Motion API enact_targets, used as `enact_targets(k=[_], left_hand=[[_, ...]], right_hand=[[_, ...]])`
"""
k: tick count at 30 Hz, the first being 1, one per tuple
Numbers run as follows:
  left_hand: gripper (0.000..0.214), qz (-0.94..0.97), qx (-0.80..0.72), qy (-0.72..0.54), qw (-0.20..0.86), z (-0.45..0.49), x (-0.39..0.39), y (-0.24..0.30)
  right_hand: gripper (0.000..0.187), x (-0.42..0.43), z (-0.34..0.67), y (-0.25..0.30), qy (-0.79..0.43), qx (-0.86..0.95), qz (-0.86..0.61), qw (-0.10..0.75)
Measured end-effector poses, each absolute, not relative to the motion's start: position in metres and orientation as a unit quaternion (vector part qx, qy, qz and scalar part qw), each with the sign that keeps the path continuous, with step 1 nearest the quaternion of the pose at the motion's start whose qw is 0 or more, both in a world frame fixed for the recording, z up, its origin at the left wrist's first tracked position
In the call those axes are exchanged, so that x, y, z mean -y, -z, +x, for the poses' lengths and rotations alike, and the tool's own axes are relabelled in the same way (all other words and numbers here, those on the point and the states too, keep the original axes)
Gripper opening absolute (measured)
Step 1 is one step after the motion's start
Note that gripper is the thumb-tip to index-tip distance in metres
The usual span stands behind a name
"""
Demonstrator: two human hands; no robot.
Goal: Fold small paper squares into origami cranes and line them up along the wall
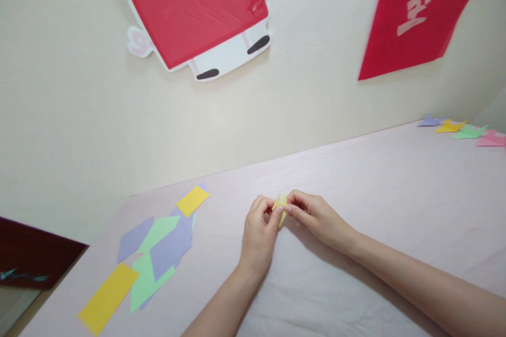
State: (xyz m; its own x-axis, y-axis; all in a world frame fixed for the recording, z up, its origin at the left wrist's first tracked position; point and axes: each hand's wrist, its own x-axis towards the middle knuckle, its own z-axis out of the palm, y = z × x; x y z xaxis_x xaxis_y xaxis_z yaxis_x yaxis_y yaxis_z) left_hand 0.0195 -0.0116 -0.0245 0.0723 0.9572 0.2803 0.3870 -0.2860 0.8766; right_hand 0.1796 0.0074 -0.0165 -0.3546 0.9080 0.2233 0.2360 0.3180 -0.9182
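A small folded piece of yellow paper (283,217) is held up between my two hands, with two narrow points sticking up and one pointing down. My left hand (259,226) pinches its left side between thumb and fingers. From the right, my right hand (314,213) grips its edge with thumb and forefinger. Parts of the folded paper are covered by my fingertips.
Loose sheets of purple paper (171,250), green paper (148,284) and yellow paper (108,297) overlap on the pale cloth (340,295) at left. Several folded paper shapes (469,131) stand at the far right. Behind rises a wall with red decorations (197,5).
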Motion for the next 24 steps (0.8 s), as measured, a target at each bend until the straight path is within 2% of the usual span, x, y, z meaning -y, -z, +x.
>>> enact_targets(k=[7, 12, 24], left_hand=[[0.017, 0.656, -0.502, -0.444, 0.347, 0.0203, 0.012, 0.0191], [0.018, 0.636, -0.505, -0.457, 0.363, 0.0202, 0.0108, 0.02], [0.019, 0.616, -0.491, -0.458, 0.411, 0.0228, 0.012, 0.0189]], right_hand=[[0.023, -0.0066, 0.1823, 0.0152, -0.416, 0.71, -0.408, 0.397], [0.029, -0.0066, 0.1819, 0.0166, -0.436, 0.692, -0.4, 0.414], [0.022, -0.005, 0.1821, 0.0177, -0.457, 0.689, -0.381, 0.414]])
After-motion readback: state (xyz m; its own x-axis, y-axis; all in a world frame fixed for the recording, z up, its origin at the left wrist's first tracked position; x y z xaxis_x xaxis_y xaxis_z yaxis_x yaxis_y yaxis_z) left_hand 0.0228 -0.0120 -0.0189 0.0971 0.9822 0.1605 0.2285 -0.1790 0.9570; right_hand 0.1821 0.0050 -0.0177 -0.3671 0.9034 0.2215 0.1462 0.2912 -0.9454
